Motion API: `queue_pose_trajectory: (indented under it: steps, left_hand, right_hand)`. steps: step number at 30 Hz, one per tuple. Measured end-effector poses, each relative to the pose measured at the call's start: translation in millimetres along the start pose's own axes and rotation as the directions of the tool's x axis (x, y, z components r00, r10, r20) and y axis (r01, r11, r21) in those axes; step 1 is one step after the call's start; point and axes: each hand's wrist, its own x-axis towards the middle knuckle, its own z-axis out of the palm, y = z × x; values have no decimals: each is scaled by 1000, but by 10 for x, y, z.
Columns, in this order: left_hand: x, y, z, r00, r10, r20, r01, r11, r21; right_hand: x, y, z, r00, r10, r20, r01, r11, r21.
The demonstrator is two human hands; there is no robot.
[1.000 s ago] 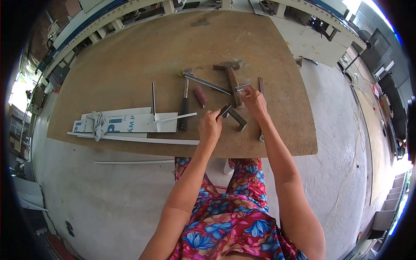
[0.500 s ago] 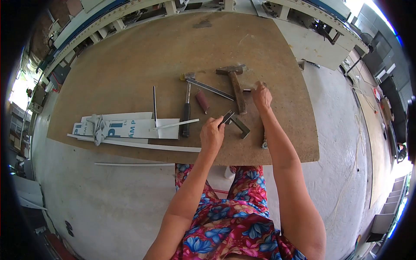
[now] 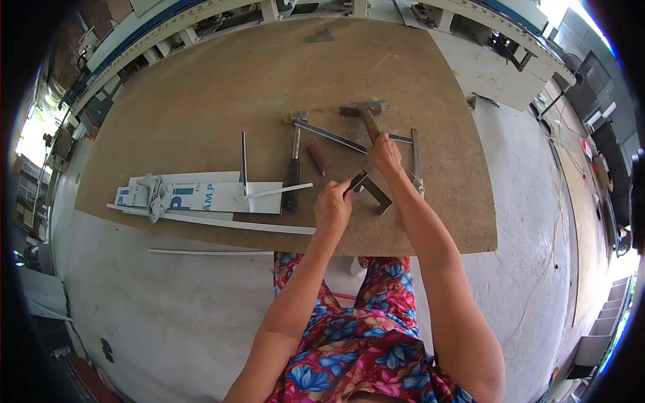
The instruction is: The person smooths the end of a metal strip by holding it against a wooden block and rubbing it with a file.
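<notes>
Head view: a brown board table (image 3: 201,101) is seen from above, with tools spread across it. The left hand (image 3: 332,205) is closed in a pinch on the near end of an L-shaped metal piece (image 3: 373,195), which lies on the board just in front of the person. The right hand (image 3: 385,154) is wrapped around the handle of a wooden-handled hammer (image 3: 363,111), whose head rests on the board farther away. A black-handled hammer (image 3: 293,168), a flat metal strip (image 3: 329,136) and a reddish cylinder (image 3: 318,156) are laid to the left of it. A narrow bar (image 3: 416,151) lies to the right.

Half a second earlier the right hand was placed farther right, at a short metal piece (image 3: 401,138) beside the hammer, and the handle was left bare. The left hand's pinch is unchanged.
</notes>
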Motion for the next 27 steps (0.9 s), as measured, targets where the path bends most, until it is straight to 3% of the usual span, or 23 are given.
queue_pose_trajectory:
  steps: [1, 4, 5, 8, 10, 13, 16, 17, 20, 23, 27]
  left_hand:
    - [1, -4, -6, 1000, 5, 4, -5, 1000, 2]
    - [30, -10, -6, 1000, 5, -7, -4, 1000, 15]
    - [5, -19, 3, 1000, 0, -4, 0, 1000, 23]
    - [-4, -88, 52, 998, 46, -43, -48, 999, -27]
    - [-13, -92, 39, 998, 54, -37, -55, 998, -29]
    - [15, -88, 29, 998, 54, -17, -53, 998, 17]
    - [16, -130, 46, 998, 63, 0, -63, 998, 7]
    - [32, -147, 47, 998, 69, -1, -69, 998, -10]
    - [78, -140, 11, 996, 89, 20, -90, 995, 37]
    - [115, -112, -46, 991, 17, 131, -24, 998, 53]
    - [108, -100, -49, 995, 72, 73, -79, 993, 88]
  right_hand:
    - [12, 29, -53, 999, -40, 8, 40, 999, 21]
    - [-89, 13, -603, 943, -16, 333, -142, 884, 446]
    - [-58, 110, -553, 937, -40, 346, -177, 801, 572]
    - [-563, 49, -968, 944, -117, 307, -160, 652, 741]
    - [-938, 27, -1178, 955, -202, 218, -119, 410, 904]
    - [-1290, 39, -1440, 929, -346, 133, 9, 378, 926]
    - [-1598, -47, -1827, 933, -259, 249, -8, 677, 736]
    - [-1672, -23, -1792, 935, -254, 247, 14, 723, 691]
    - [-1805, 87, -1732, 918, -266, 296, 0, 744, 668]
    - [-1886, 96, -1705, 906, -275, 323, 4, 766, 643]
    - [-1919, 24, -1704, 922, -283, 264, 86, 816, 572]
